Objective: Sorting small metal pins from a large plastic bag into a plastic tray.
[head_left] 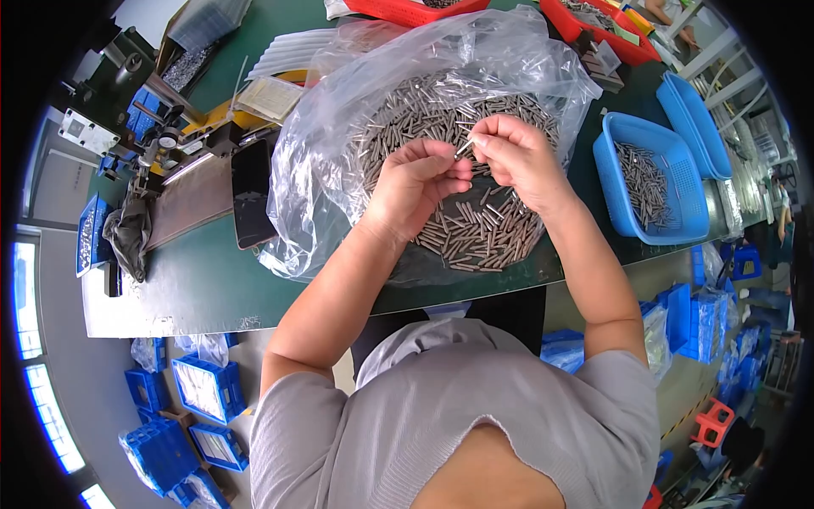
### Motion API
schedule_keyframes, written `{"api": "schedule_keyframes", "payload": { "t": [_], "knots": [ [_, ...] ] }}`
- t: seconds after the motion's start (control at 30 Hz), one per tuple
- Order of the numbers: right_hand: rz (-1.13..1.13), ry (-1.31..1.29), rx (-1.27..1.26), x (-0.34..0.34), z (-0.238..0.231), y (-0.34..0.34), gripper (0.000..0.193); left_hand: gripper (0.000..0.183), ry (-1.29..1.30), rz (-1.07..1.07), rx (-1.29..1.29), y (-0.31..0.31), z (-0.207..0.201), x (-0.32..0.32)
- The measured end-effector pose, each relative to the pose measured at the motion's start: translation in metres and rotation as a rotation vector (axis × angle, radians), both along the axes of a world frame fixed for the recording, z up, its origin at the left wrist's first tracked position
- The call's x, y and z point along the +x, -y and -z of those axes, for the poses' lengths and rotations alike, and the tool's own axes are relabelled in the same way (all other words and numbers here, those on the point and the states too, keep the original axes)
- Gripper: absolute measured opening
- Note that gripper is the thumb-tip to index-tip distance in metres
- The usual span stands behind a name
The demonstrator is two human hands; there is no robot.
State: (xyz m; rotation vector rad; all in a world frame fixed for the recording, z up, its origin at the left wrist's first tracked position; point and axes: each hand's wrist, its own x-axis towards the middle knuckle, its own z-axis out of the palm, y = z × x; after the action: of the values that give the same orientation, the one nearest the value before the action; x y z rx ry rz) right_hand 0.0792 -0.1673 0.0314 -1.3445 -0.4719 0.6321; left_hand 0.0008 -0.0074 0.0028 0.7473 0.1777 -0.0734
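Observation:
A small metal pin (464, 149) spans the gap between my two hands, over a wide heap of similar grey metal pins (487, 233). My left hand (417, 182) is closed, its thumb and index finger pinching the pin's lower end. On the upper end, the thumb and fingertips of my right hand (519, 161) are pressed together. The heap lies on a clear plastic bag (318, 178), spread out and crumpled around it. Part of the heap is hidden beneath my hands.
Right of the bag stands a blue plastic basket (678, 208) holding more pins, beside another blue basket (697, 127). Red trays (407, 10) sit at the far edge. To the left are a dark phone-like slab (252, 193) and a bench machine (157, 110) on the green table (203, 288).

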Motion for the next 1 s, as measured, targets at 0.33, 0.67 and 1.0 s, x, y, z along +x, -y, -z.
{"api": "schedule_keyframes", "payload": {
  "t": [0.33,0.67,1.0],
  "knots": [
    [-0.030,0.159,-0.109,-0.004,0.000,-0.001,0.007,0.010,0.000,0.021,0.036,0.001,0.000,0.001],
    [1.033,1.070,-0.743,0.013,-0.061,0.110,0.009,0.007,0.006,-0.090,0.076,0.000,-0.002,-0.001],
    [0.596,1.162,-0.813,0.000,-0.045,0.112,0.016,0.008,-0.032,-0.133,0.150,-0.002,-0.005,0.000]
  ]
}}
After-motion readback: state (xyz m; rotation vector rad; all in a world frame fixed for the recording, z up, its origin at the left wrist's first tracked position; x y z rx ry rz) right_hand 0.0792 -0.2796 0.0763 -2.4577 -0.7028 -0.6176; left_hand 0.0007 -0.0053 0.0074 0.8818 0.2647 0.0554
